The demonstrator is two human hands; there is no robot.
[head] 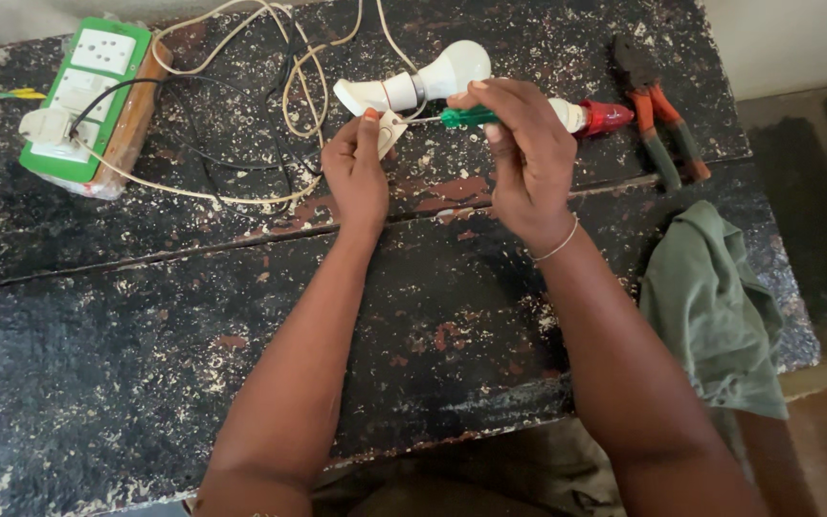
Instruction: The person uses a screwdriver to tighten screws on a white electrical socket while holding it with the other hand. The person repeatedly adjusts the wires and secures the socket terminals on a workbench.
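Fingers (368, 129) of the left hand (356, 177) are pinching together on a small white plug piece (390, 131), thumb pressing it from the near side, just below the white bulb (447, 69). That bulb is our landmark: it is lying on its side in a white holder (370, 94) at the far middle of the worn black table (145, 335).

Starting well left of the bulb, a green and white socket board (83, 96) is sitting at the table's far left corner, with a white plug (45, 126) pushed into it. Cream and black cables (270, 86) are looping between the board and the bulb, running right up to the holder.

Moving across, the left hand is holding its plug piece just under the holder, and a thin wire is reaching from the piece toward the bulb.

Just right of that, the right hand (528, 163) is curling closed around a green-handled screwdriver (466, 117), fingers clamped on the handle, the tool lying level right beneath the bulb and pointing at the plug piece. A thin bangle (557, 247) is circling the right wrist.

Right of the bulb, a red-capped white part (593, 117) is peeking out from behind the right hand. Further right, orange-handled pliers (662, 110) are resting on the table. Well to the right and nearer the person, a green cloth (715, 306) is draping over the table's edge.
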